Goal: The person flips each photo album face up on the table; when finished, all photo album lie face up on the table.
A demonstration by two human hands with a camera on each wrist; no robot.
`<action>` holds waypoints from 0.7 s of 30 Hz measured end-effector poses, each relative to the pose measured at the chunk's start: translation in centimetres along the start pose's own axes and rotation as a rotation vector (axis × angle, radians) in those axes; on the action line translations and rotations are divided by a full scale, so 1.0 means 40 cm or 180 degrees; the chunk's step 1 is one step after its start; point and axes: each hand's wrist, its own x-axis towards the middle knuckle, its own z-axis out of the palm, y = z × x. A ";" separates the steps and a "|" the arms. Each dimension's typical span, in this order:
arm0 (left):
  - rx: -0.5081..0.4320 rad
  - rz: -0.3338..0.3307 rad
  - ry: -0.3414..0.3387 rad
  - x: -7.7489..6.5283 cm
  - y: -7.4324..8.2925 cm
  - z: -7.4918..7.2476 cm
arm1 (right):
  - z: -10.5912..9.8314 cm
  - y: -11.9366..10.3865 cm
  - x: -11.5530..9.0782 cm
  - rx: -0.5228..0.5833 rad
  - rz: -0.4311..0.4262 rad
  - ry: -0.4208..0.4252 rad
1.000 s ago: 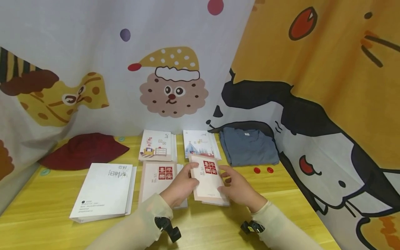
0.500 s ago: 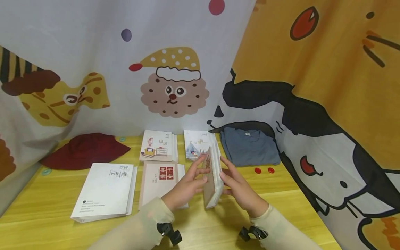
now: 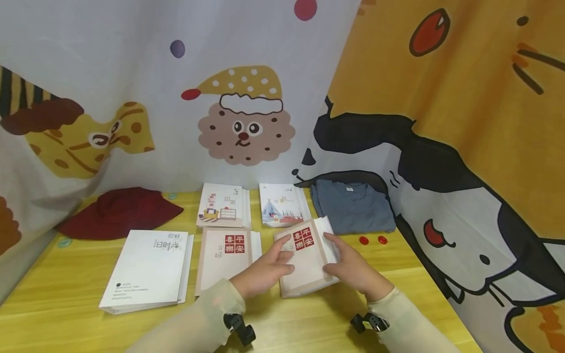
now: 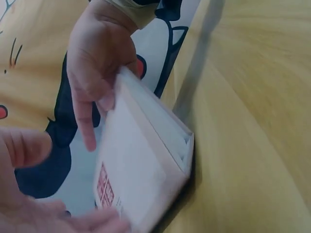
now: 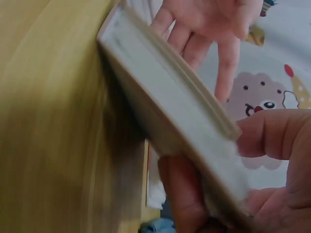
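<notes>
A photo album (image 3: 304,264) with a cream cover, pinkish border and red square lettering stands tilted over the table in front of me. My right hand (image 3: 353,267) grips its right side by the protruding white pages, thumb on the front cover and fingers behind. At the album's left edge is my left hand (image 3: 260,272), its fingers extended; in the right wrist view this left hand (image 5: 209,22) shows straight, spread fingers beside the cover. The left wrist view shows the album's end (image 4: 146,150) low over the wood. A matching album (image 3: 225,264) lies left, partly hidden by my left arm.
Left lies a white album (image 3: 150,269); behind it, a dark red hat (image 3: 123,211). Two illustrated albums (image 3: 222,206) stand along the back beside a folded blue-grey shirt (image 3: 353,208). Two red discs (image 3: 372,240) lie right. A patterned curtain (image 3: 145,171) hangs behind the table.
The album has turned from face-up, through an edge-on pose, to facing front again, tilted and slightly further right. My left hand's grip has loosened to straight fingers; the right hand has moved right.
</notes>
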 end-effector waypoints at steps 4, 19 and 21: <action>0.0121 -0.0157 0.0381 0.001 -0.008 -0.008 | 0.003 0.016 0.007 -0.0153 0.0027 0.0026; -0.0219 -0.0084 0.0312 0.015 -0.004 -0.036 | 0.025 0.046 0.062 0.0221 0.0264 -0.0302; -0.0147 -0.0066 0.0263 0.010 0.001 -0.049 | 0.024 0.045 0.064 0.0168 0.0254 -0.0261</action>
